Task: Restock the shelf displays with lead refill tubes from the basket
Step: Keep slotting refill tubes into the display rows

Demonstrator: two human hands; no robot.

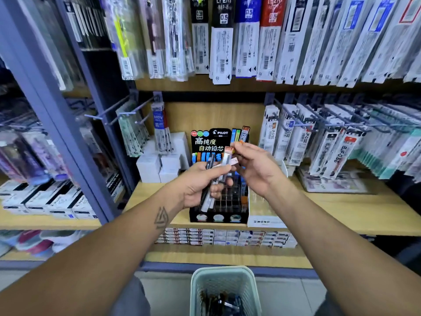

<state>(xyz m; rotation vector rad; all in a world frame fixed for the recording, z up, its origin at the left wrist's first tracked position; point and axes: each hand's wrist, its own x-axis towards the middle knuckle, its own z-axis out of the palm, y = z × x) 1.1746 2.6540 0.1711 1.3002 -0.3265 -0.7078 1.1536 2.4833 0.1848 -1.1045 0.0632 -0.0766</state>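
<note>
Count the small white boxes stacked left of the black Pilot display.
4 show: two upper white boxes, one at the rear and one in front left, another in the middle, and a lower one. More may be hidden behind the hanging refill packs.

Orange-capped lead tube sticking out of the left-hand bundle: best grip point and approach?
Pinch the orange-capped tube at its cap end, from above right, where the right hand already is. That end stands clear above the bundle; the left hand covers the lower shaft.
</note>
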